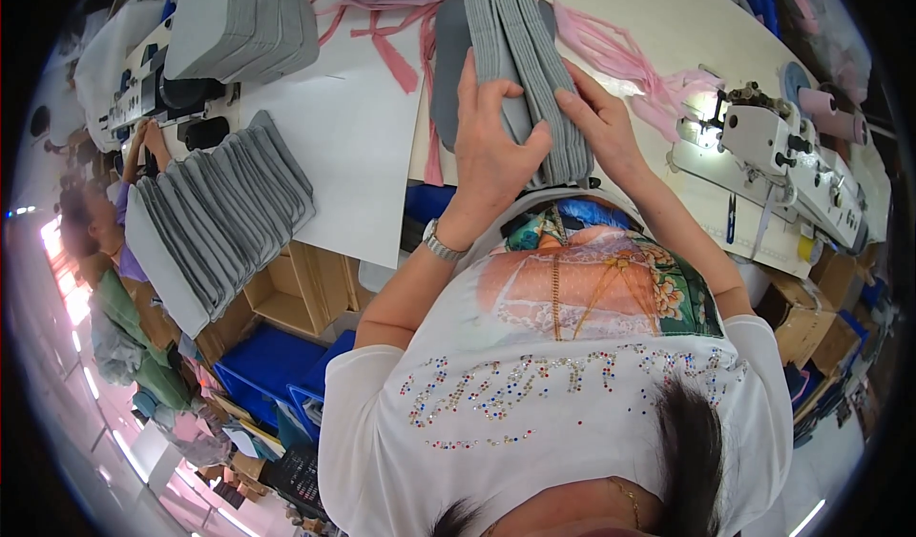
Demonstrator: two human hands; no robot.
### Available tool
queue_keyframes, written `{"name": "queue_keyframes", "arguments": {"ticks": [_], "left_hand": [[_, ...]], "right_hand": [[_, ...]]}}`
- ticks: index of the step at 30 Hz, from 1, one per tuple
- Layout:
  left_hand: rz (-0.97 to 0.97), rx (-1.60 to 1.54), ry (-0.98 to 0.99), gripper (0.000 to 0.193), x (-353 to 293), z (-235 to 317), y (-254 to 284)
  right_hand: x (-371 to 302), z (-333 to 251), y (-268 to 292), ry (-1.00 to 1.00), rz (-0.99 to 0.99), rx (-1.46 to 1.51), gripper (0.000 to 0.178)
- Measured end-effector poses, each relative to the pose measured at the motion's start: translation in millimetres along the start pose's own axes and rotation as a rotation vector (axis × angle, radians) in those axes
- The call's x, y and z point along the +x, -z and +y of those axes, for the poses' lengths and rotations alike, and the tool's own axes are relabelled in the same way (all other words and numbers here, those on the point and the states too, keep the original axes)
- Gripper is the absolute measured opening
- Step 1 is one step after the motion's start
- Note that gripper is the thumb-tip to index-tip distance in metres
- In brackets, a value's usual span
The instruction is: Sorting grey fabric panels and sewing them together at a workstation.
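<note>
As your left hand (498, 141) grips the grey pads (520, 27), thumb and forefinger parted, your right hand (611, 129), thumb uppermost, presses their other side. They stand on edge over the pale table (692, 17), pink strips (611, 46) alongside. Likely light, soft, bendy: hold both long sides evenly against fanning.

Pale counter (367, 170) beneath the fingers (467, 81), spreading both ways. Right of fingers: bright lamp glow (704, 131). Left, below counter level: open-fronted tan cabinet (329, 287), then blue crates (267, 363). Far left: glaring window (74, 294); lit tube lights (91, 382), surrounding surface pinkish, wall or ceiling indistinguishable.
</note>
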State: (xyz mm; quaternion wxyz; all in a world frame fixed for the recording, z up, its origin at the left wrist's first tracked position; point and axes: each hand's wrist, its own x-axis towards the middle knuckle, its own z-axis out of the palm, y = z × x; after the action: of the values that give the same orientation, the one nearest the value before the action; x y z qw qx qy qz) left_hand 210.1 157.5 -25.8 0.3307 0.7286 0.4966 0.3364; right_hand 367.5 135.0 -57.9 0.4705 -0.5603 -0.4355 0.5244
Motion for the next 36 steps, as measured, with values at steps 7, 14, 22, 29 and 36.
{"name": "queue_keyframes", "arguments": {"ticks": [7, 14, 22, 29, 36], "left_hand": [[0.037, -0.058, 0.01, 0.028, -2.6, 1.2, 4.0], [0.034, -0.002, -0.081, 0.023, -3.9, -5.9, 4.5], [0.025, -0.025, -0.035, 0.026, -3.5, -6.4, 3.9], [0.083, -0.104, -0.021, 0.019, -4.7, -9.5, 4.0], [0.044, -0.009, -0.089, 0.022, -5.2, -9.6, 5.7]], "right_hand": [[-0.7, -2.6, -2.3, 0.029, 0.0, -0.037, 0.048], [-0.2, -1.4, -2.7, 0.036, 0.0, -0.04, 0.048], [-0.3, -2.4, -2.3, 0.026, 0.005, -0.058, 0.048], [0.0, -1.9, -2.8, 0.03, 0.008, -0.051, 0.048], [0.2, -2.5, -3.8, 0.04, 0.002, -0.041, 0.048]]}}
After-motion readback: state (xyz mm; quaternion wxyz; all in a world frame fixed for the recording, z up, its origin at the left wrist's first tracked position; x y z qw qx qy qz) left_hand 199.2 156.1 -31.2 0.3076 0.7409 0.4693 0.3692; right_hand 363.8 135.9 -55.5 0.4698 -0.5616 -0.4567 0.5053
